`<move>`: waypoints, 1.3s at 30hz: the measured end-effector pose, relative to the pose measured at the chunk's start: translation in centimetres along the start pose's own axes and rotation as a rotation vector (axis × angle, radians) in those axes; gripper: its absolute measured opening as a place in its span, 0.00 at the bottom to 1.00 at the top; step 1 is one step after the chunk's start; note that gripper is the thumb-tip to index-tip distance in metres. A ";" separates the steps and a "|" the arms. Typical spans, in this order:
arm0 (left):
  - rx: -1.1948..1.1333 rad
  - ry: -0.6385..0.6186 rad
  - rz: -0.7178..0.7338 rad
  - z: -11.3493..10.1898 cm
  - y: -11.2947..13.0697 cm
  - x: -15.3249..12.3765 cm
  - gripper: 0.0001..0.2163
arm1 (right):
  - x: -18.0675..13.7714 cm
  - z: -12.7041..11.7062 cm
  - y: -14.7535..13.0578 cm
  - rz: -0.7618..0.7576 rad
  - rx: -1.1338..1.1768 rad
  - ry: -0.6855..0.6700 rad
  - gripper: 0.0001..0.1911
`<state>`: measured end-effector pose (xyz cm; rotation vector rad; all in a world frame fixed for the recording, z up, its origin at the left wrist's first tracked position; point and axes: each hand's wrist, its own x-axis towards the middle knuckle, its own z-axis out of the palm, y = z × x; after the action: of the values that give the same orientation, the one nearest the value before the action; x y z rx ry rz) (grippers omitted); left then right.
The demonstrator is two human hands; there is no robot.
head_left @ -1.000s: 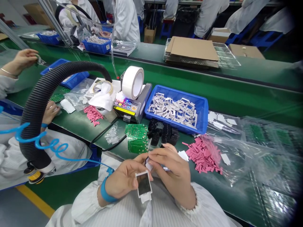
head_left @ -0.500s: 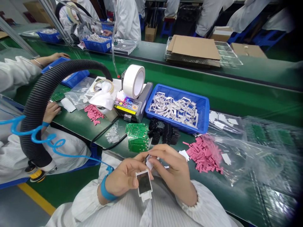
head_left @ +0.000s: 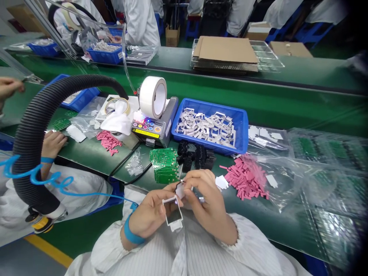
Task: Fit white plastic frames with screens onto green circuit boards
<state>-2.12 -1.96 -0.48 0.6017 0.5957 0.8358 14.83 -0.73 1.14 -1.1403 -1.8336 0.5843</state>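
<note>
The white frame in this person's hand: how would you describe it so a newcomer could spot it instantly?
Find the green workbench, then the blue tray heaped with small white frames. Just below it, at the near edge, the person's left hand holds up a white rectangular frame. Unlike the heaped frames, it is the single one held off the bench.

Bright, even light, apparently from overhead; shadows faint. Glare flecked the plastic bag point(head_left: 324, 184) at right. Wide lens bowed the desk point(head_left: 287, 86); corners fell dark, upper right blackest. Right hand point(head_left: 207, 203) fairly sharp.
</note>
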 end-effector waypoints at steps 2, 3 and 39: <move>-0.020 0.045 0.040 -0.4 0.4 0.0 0.18 | -0.5 -1.2 -0.3 0.044 0.063 -0.023 0.07; -0.030 0.072 0.065 -0.7 0.7 -0.1 0.18 | -0.9 -1.8 -0.3 0.062 0.099 -0.050 0.07; -0.323 -0.258 -0.349 0.0 -1.1 1.1 0.18 | 2.8 -5.2 -2.2 -0.499 0.036 -0.335 0.14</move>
<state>-1.01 -1.69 -1.51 0.2908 0.3071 0.4989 17.73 0.46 6.66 -0.5417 -2.2783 0.5302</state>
